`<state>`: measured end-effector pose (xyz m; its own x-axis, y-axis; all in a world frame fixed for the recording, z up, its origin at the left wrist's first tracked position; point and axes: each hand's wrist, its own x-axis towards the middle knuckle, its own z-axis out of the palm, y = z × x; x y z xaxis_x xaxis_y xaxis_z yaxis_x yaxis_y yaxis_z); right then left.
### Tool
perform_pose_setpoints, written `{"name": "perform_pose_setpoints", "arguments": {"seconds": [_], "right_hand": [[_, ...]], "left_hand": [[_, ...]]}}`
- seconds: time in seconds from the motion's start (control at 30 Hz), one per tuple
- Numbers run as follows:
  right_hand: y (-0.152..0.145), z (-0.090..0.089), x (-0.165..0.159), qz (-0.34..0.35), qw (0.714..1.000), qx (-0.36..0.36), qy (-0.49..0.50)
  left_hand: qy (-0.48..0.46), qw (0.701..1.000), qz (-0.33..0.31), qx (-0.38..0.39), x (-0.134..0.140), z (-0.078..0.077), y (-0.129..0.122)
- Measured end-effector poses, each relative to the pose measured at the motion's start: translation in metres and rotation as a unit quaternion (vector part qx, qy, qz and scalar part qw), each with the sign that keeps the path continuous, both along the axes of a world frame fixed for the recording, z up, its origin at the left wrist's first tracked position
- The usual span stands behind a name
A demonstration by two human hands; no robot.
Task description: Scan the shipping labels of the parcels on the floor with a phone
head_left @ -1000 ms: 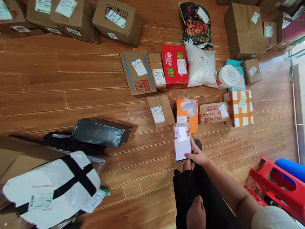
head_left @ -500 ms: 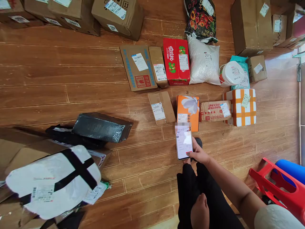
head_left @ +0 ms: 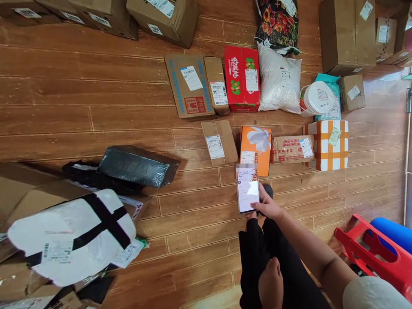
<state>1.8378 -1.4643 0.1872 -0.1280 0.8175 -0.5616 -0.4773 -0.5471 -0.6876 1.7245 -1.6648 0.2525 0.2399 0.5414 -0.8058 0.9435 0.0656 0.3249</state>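
Note:
My right hand (head_left: 267,205) holds a smartphone (head_left: 246,197), its thumb on the lower right of the lit screen. Text lines and a bright reflection show on the screen. Beyond the phone, an orange box (head_left: 264,161) with a white flower lies on the floor, its near edge partly covered by the phone. My left hand (head_left: 271,283) hangs low over my black trousers; its fingers are mostly hidden. Around the orange box lie a small brown carton (head_left: 227,133), a taped brown package (head_left: 283,148) and an orange-and-white checked box (head_left: 325,161).
Further off stand a flat carton (head_left: 175,81), a red box (head_left: 234,71), a white sack (head_left: 273,81), a plant soil bag (head_left: 273,25) and a white bucket (head_left: 318,98). Left are a black-wrapped parcel (head_left: 135,167) and a white taped parcel (head_left: 86,223). A red stool (head_left: 399,268) stands right.
The view has shifted slightly, so the floor parcels sit a little differently in the picture. My right hand keeps the phone in nearly the same place.

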Motion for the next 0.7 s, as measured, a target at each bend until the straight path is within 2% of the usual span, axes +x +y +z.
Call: {"name": "perform_pose_setpoints", "arguments": {"seconds": [0.2, 0.37, 0.57, 0.7], "right_hand": [[-0.001, -0.002, -0.002, -0.015, 1.000, -0.006, -0.005], [0.000, -0.002, 0.000, -0.018, 1.000, -0.010, -0.005], [0.002, -0.001, -0.004, -0.001, 1.000, -0.010, 0.012], [0.003, 0.000, -0.013, 0.047, 0.995, -0.031, 0.078]], "left_hand": [[-0.003, 1.000, 0.007, 0.004, 0.000, 0.000, 0.003], [0.002, 0.999, 0.025, -0.042, 0.000, -0.004, 0.004], [0.020, 0.997, 0.002, -0.071, 0.004, -0.006, 0.005], [0.030, 0.995, 0.009, -0.090, 0.009, -0.004, 0.008]]}}
